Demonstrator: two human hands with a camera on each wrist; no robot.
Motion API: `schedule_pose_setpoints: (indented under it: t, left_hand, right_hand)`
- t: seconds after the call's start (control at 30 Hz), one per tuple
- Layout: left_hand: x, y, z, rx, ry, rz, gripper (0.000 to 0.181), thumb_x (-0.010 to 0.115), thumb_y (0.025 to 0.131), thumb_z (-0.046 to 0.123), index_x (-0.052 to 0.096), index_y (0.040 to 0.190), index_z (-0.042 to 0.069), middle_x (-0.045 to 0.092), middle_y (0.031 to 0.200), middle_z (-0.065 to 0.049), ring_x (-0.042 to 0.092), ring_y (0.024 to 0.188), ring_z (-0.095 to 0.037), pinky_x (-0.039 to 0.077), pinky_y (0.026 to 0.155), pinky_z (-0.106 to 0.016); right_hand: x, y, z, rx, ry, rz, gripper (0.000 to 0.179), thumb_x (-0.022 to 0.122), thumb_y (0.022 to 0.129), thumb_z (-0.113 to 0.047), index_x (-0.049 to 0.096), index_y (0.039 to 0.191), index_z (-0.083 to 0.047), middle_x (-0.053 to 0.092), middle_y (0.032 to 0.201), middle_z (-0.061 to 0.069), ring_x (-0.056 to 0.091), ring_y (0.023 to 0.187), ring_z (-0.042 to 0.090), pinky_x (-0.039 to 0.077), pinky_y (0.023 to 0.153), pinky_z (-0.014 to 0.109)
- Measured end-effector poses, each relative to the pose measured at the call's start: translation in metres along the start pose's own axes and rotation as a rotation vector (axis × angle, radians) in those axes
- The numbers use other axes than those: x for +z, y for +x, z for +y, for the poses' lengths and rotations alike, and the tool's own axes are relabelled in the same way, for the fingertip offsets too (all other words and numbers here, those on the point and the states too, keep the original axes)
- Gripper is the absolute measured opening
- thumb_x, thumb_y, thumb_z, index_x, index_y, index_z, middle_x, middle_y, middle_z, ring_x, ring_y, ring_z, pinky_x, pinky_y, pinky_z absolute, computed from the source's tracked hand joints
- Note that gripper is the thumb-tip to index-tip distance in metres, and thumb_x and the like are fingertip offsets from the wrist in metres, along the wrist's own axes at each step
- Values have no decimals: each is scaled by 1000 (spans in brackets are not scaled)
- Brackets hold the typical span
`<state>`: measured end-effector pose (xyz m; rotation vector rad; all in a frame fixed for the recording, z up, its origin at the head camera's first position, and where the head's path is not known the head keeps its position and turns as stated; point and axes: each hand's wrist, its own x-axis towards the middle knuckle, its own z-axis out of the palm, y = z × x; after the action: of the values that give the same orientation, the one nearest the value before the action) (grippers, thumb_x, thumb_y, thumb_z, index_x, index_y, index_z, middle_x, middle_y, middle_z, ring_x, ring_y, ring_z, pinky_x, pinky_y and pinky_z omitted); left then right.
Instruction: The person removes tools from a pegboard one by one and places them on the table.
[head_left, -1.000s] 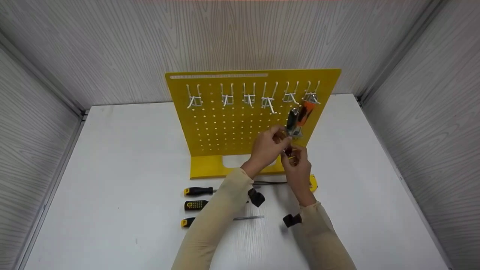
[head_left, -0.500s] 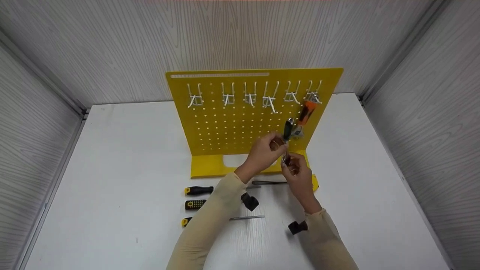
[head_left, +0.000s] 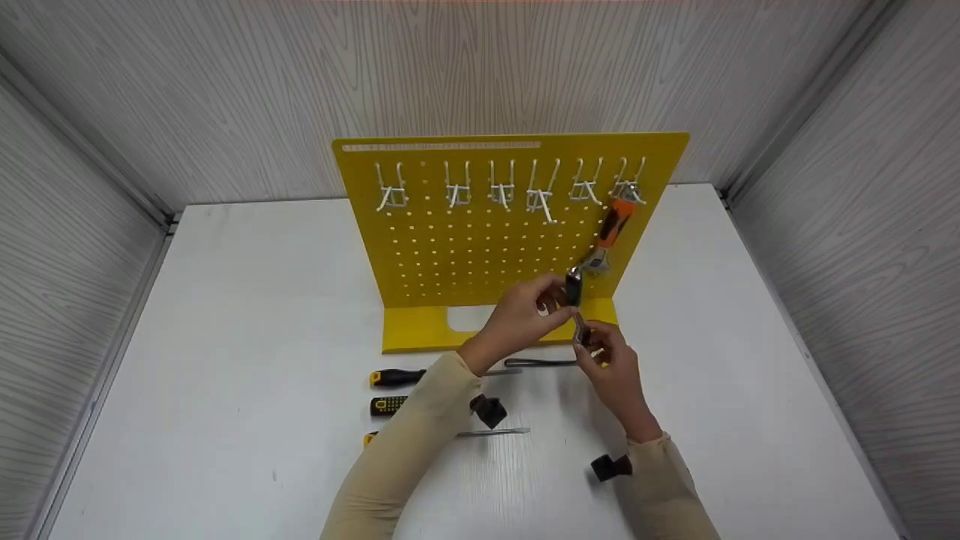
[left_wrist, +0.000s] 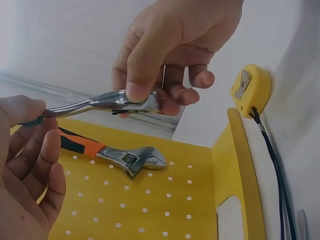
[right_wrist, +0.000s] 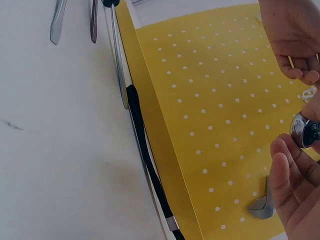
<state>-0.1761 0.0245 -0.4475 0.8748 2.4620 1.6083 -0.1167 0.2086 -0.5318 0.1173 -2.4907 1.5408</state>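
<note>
Both hands hold a ratchet wrench [left_wrist: 85,106] with a chrome shaft and a dark handle, in front of the pegboard [head_left: 450,262]. My left hand [head_left: 521,319] pinches it where shaft meets handle, the handle end [head_left: 574,285] pointing up in the head view. At the chrome head, my right hand [head_left: 619,379] pinches between thumb and fingers; its other fingers are loosely bent. The right wrist view shows the round chrome head [right_wrist: 298,131] at the right fingertips. Just behind hangs an adjustable wrench [head_left: 616,220] with an orange and black handle, on the rightmost hook.
Several white hooks [head_left: 540,201] line the board's upper part. On the white table lie a screwdriver [head_left: 397,377], a tool with a black and yellow handle [head_left: 388,406] and another screwdriver [head_left: 495,433], partly behind the left sleeve. A yellow tape measure [left_wrist: 257,90] has a black cord.
Both hands have lowered the ratchet wrench toward me, away from beside the hanging adjustable wrench. The right hand has shifted right and down, the left hand slightly down.
</note>
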Motion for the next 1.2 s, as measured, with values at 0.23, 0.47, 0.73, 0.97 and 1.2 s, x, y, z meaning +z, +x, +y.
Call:
schedule_pose_setpoints:
  t: [0.23,0.47,0.73,0.97,1.2]
  left_hand:
    - [-1,-11,-7,-18,-47,-31,27,70,89,21,60,111,7,68,97,-6,60,83,-12,50,76,-27]
    - [0,-25,-14,-62,2,-31,30,73,86,27,62,108,10,70,96,-4,61,83,-12,47,73,-23]
    - [4,-41,-27,-92,-74,-33,32,76,84,24,62,110,13,70,105,-4,63,87,-11,50,71,-21]
    - [10,-52,-37,-133,-74,-53,28,77,82,30,64,105,20,72,101,2,62,84,-6,49,71,-23]
    - [19,-61,-42,-207,-132,-53,24,78,81,27,65,101,20,71,96,4,64,84,-5,51,75,-24]
  right_hand:
    - [-14,-7,8,52,59,-84,30,68,89,-11,60,118,-16,63,93,3,56,82,12,45,67,23]
    - [-31,-12,14,123,252,-139,27,65,90,-3,59,116,-6,55,95,3,54,81,14,50,65,23]
    - [-46,-16,13,213,325,-161,29,63,90,-3,57,118,-2,60,102,3,58,85,18,53,69,26]
    - [-55,-17,18,188,260,-213,25,64,90,-4,59,114,0,62,97,-1,58,77,19,52,67,27]
    - [-62,-20,27,135,187,-302,29,66,89,-7,61,116,-1,63,95,-3,59,74,10,53,67,26]
